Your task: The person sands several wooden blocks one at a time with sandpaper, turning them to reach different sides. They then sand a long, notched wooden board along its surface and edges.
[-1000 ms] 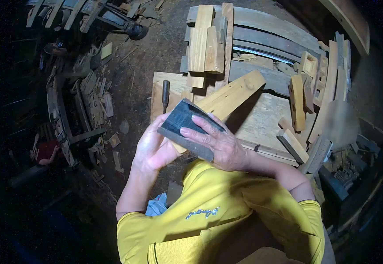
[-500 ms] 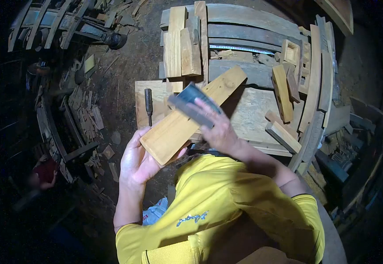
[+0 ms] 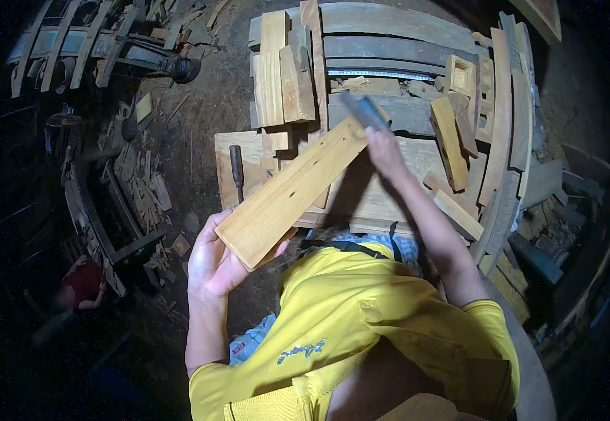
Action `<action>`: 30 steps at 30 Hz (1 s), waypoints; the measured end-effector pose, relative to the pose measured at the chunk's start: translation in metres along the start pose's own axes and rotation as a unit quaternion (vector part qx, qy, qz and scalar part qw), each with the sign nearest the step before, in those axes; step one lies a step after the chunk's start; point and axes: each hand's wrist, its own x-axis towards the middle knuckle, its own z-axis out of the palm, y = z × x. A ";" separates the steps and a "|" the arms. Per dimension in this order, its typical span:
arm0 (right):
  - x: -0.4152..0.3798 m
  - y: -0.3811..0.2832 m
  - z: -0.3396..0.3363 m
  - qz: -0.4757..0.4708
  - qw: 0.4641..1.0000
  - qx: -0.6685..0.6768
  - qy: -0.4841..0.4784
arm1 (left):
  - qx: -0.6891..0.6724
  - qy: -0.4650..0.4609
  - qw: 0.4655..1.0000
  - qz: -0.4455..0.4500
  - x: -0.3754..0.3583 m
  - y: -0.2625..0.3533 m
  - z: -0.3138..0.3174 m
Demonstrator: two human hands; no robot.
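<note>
A long pale wooden board [image 3: 287, 196] runs diagonally in front of my body, showing a few small dark marks on its upper face. Its near end rests in my left hand [image 3: 210, 263], with the thumb at one edge and the fingers under it. My right hand [image 3: 387, 156] grips a dark grey, flat block that looks like a sanding block [image 3: 366, 112], blurred by motion. The block lies over the board's far end. Left of the board, a chisel-like tool with a dark handle [image 3: 236, 165] lies on the workbench [image 3: 403, 165].
Stacked wooden blocks [image 3: 270, 88] stand at the bench's back left. On the right are a block with a slot [image 3: 448, 144], short offcuts [image 3: 458, 214] and long boards [image 3: 505, 119]. Wood scraps [image 3: 157, 189] litter the floor at left, where another person [image 3: 86, 284] shows dimly.
My right hand has slid the sanding block away from me along the board, from its middle to its far end. My left hand still holds the near end.
</note>
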 end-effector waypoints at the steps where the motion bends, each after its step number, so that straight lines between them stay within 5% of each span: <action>1: 0.000 0.034 0.002 0.076 0.995 -0.038 -0.052 | 0.008 -0.006 1.000 -0.003 0.001 0.001 -0.002; 4: 0.004 0.107 0.012 0.079 0.985 -0.122 -0.095 | 0.002 -0.020 1.000 0.003 0.002 0.004 -0.005; 9: 0.007 0.101 0.004 0.062 0.980 -0.176 -0.077 | 0.036 -0.047 0.995 0.086 -0.005 0.005 -0.009; 11: 0.004 0.096 0.004 0.079 0.981 -0.168 -0.062 | 0.275 0.078 0.932 0.221 -0.003 0.003 -0.020; 15: 0.001 0.066 -0.004 0.146 0.983 -0.107 0.043 | 0.368 0.097 0.874 0.302 0.003 0.000 -0.025; 19: 0.018 -0.026 -0.037 0.262 0.964 -0.050 0.006 | 0.516 0.047 0.777 0.357 -0.010 -0.008 -0.006; 20: 0.017 -0.045 -0.038 0.155 0.986 -0.002 0.061 | 0.532 0.048 0.782 0.320 -0.014 -0.007 0.000; 22: 0.019 -0.119 -0.064 0.189 0.979 0.016 -0.076 | 0.575 0.021 0.738 0.352 -0.010 -0.007 -0.002; 23: 0.021 -0.144 -0.067 -0.018 0.992 0.124 -0.012 | 0.590 0.012 0.722 0.361 -0.008 -0.006 -0.003; 24: 0.024 -0.172 -0.080 -0.134 0.987 0.078 -0.035 | 0.592 0.009 0.721 0.360 -0.009 -0.006 -0.001; 27: 0.015 -0.215 -0.083 -0.263 0.948 0.121 -0.132 | 0.569 0.016 0.756 0.324 -0.015 -0.009 0.000; 30: 0.009 -0.215 -0.071 -0.263 0.941 0.154 -0.148 | 0.556 -0.036 0.766 0.321 -0.015 -0.008 0.000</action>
